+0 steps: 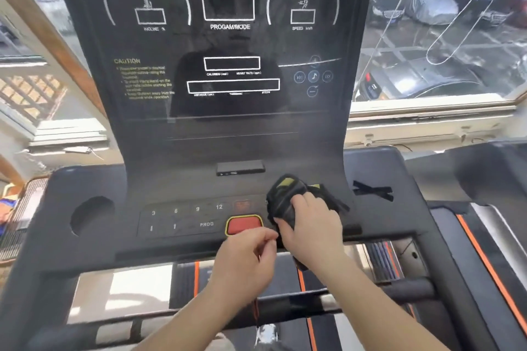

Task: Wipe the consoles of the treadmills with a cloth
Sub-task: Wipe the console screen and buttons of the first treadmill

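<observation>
A tall black treadmill console (171, 151) fills the view, with white display outlines above and a lower button panel. My right hand (310, 225) presses a bunched dark cloth with yellow patches (288, 194) onto the lower panel, just right of the red stop button (243, 224). My left hand (245, 253) hovers at the console's front edge below the red button; its fingers are curled and pinched together, and a thin red cord (255, 310) hangs below it. Whether it pinches the cord I cannot tell.
A round cup holder (91, 215) sits in the console's left wing, a recess with black straps (372, 191) in the right wing. A black handlebar (356, 298) crosses below. Another treadmill's belt with orange stripe (484, 259) lies right. Windows stand behind.
</observation>
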The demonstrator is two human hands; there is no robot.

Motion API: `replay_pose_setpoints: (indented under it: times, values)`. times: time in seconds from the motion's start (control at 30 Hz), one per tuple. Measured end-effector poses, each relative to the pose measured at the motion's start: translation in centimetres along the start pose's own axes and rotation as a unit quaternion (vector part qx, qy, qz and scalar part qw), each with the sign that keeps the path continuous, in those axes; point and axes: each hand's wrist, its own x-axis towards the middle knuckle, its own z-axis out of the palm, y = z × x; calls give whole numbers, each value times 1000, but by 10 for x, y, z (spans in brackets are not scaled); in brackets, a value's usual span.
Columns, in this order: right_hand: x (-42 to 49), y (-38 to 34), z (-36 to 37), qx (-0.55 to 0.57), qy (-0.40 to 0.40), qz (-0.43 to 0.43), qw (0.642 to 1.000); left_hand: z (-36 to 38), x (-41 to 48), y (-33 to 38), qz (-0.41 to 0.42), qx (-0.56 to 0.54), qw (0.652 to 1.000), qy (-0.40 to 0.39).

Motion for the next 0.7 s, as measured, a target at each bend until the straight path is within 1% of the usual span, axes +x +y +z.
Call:
replay_pose_setpoints:
  times: [0.07,0.17,0.27,0.3,0.33,0.37,0.43,0.47,0.5,0.53,0.63,0.7]
  values:
    - [-11,-13,3,9,5,8,1000,-17,-14,-9,-24,-4,1000,2]
    - [-26,-27,2,78,-28,69,994,-43,-39,-22,-53,-18,998,8]
    - [-47,-37,0,160,-49,143,976,-62,-56,-38,-84,-31,996,23]
    - [-54,-40,0,207,-61,165,962,-67,-60,-43,-94,-37,995,20]
    - [-61,-44,-1,289,-69,195,935,-70,-63,-47,-102,-48,994,11]
    - [-67,-50,-3,395,-72,226,888,-74,-65,-50,-114,-63,991,-7]
    - [-78,-63,-5,583,-79,269,762,-81,-70,-52,-141,-105,983,-54]
    - [-85,-70,-8,647,-82,275,706,-84,-72,-51,-150,-128,978,-71]
    - [-91,-76,-11,688,-81,275,666,-88,-75,-50,-158,-153,972,-82]
    - [-97,-81,-16,716,-81,269,639,-91,-77,-47,-168,-180,965,-86]
    - [-116,-87,-27,755,-65,253,601,-95,-80,-40,-211,-272,935,-80]
    - [-130,-81,-30,784,-53,255,563,-93,-79,-31,-240,-308,916,-96]
